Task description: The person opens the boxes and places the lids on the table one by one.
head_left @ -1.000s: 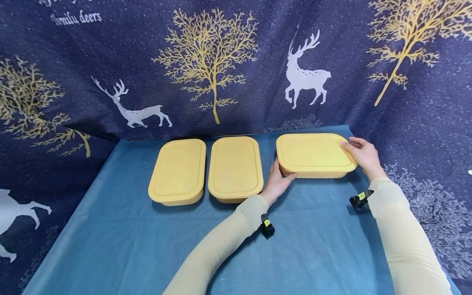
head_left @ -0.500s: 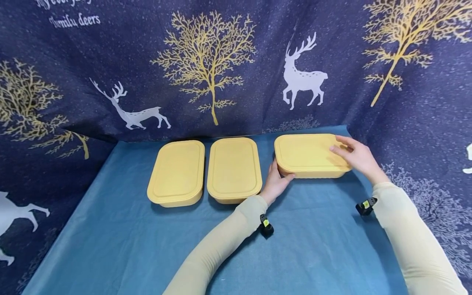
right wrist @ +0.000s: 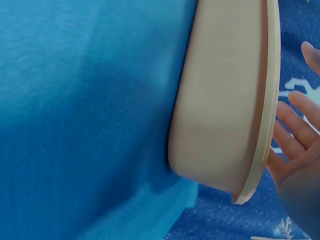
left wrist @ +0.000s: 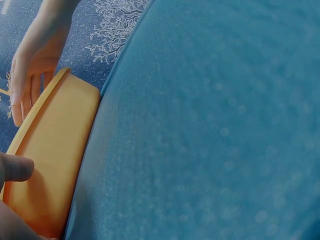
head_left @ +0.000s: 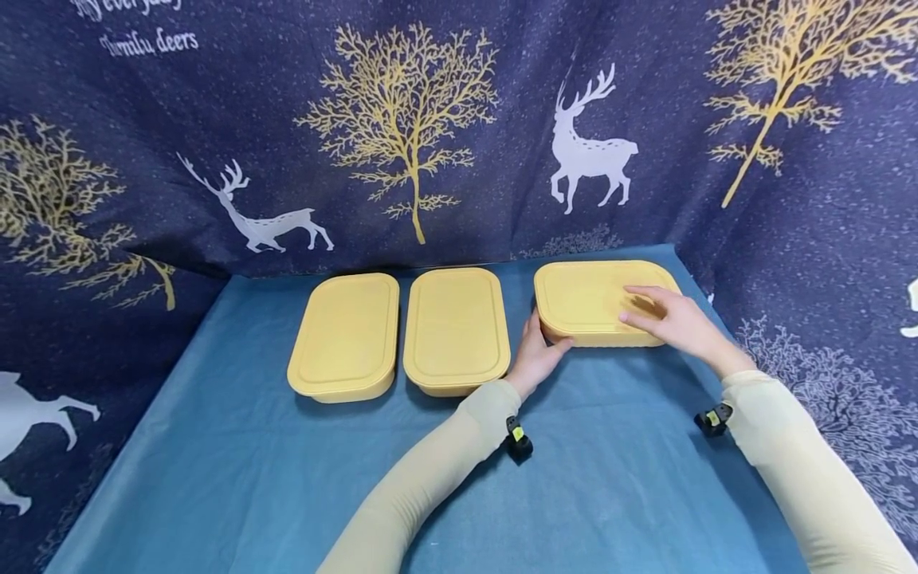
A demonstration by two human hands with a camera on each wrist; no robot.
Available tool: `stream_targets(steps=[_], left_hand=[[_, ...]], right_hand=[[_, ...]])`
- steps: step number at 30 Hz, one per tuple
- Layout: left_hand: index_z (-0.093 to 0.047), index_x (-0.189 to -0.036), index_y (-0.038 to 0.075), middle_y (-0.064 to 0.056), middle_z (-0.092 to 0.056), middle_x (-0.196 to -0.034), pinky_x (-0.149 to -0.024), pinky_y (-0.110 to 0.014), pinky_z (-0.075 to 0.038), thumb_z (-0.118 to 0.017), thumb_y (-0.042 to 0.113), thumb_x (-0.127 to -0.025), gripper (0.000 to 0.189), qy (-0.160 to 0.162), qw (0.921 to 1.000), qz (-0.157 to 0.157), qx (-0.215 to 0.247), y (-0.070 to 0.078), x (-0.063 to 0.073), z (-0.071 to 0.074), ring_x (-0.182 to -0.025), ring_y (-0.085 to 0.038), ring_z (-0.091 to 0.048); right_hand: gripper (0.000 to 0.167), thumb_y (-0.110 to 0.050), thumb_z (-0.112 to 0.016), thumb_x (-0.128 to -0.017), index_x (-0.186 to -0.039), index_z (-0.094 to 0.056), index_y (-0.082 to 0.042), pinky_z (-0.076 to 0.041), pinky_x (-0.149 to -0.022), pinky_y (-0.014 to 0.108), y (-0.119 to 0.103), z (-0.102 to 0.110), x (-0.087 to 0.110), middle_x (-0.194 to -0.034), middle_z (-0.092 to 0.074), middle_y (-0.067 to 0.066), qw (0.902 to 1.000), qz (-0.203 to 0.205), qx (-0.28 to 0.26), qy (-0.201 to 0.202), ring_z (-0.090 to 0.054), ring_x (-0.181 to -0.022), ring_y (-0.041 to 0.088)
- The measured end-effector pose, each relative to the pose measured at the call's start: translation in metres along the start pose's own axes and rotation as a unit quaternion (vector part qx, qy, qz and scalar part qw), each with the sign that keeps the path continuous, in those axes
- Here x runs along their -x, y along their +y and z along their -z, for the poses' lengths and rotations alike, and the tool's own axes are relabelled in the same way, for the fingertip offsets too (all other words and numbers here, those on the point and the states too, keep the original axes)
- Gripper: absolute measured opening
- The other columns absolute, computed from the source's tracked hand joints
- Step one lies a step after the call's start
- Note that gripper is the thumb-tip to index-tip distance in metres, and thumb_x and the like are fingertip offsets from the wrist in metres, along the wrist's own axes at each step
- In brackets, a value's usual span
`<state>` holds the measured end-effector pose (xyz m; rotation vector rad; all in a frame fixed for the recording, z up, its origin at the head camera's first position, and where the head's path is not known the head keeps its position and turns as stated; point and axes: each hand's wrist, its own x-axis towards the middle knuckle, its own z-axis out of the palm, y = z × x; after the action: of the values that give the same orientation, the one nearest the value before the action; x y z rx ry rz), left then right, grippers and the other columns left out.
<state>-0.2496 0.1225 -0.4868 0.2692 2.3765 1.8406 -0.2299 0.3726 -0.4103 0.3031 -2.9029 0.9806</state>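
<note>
A yellow lidded food container (head_left: 584,299) lies crosswise at the right of the blue cloth in the head view. My left hand (head_left: 535,355) grips its near left corner, fingers along the left end. In the left wrist view the thumb (left wrist: 19,168) lies against the container's front wall. Over the right part of the lid is my right hand (head_left: 677,323), fingers spread and slightly bent, holding nothing. The right wrist view shows these fingers (right wrist: 295,125) beside the lid's rim, apparently off it. Two matching containers, one in the middle (head_left: 457,327) and one at left (head_left: 346,333), stand lengthwise.
Blue cloth (head_left: 272,494) covers the table. Behind it and at both sides hangs a dark blue curtain (head_left: 473,215) printed with deer and trees. The middle container stands close to my left wrist.
My right hand has let go of the container's right end and moved left over its lid. The left hand keeps its hold, and the containers stay in place.
</note>
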Motion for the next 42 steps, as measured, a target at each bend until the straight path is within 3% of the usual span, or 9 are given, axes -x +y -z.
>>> stream_targets(steps=[7, 15, 26, 42], left_hand=[[-0.018, -0.162, 0.014, -0.013, -0.032, -0.158, -0.116, -0.037, -0.031, -0.075, 0.022, -0.093, 0.09, -0.002, 1.0, 0.006, -0.002, 0.003, 0.002, 0.002, -0.144, -0.022, -0.035], [-0.018, -0.162, 0.013, -0.013, -0.031, -0.158, -0.116, -0.036, -0.031, -0.075, 0.022, -0.093, 0.09, 0.0, 1.0, 0.006, -0.005, 0.003, 0.003, 0.002, -0.144, -0.023, -0.035], [-0.019, -0.162, 0.012, -0.012, -0.03, -0.159, -0.116, -0.037, -0.03, -0.074, 0.024, -0.093, 0.089, 0.0, 0.9998, 0.013, -0.014, 0.002, 0.002, 0.001, -0.145, -0.022, -0.033], [-0.019, -0.161, 0.011, -0.013, -0.031, -0.158, -0.116, -0.038, -0.031, -0.075, 0.024, -0.093, 0.089, -0.005, 0.9999, 0.008, -0.01, 0.004, 0.004, 0.003, -0.144, -0.023, -0.034]], right_hand=[[0.07, -0.038, -0.079, -0.088, -0.144, -0.055, -0.004, -0.031, -0.111, 0.058, 0.003, -0.015, 0.004, -0.147, -0.051, 0.021, 0.9967, 0.072, 0.037, 0.007, -0.041, -0.138, 0.042], [0.076, -0.042, -0.082, -0.084, -0.144, -0.054, -0.004, -0.028, -0.111, 0.062, 0.001, -0.022, 0.008, -0.15, -0.046, 0.021, 0.9912, 0.105, 0.08, -0.014, -0.038, -0.139, 0.045], [0.059, -0.028, -0.079, -0.089, -0.137, -0.06, 0.0, -0.034, -0.108, 0.061, 0.002, -0.026, 0.008, -0.145, -0.051, 0.023, 0.9856, 0.141, 0.093, 0.009, -0.044, -0.134, 0.045], [0.056, -0.031, -0.076, -0.092, -0.137, -0.061, -0.001, -0.035, -0.108, 0.06, -0.002, -0.021, 0.004, -0.144, -0.053, 0.022, 0.9858, 0.128, 0.109, -0.013, -0.044, -0.134, 0.044]])
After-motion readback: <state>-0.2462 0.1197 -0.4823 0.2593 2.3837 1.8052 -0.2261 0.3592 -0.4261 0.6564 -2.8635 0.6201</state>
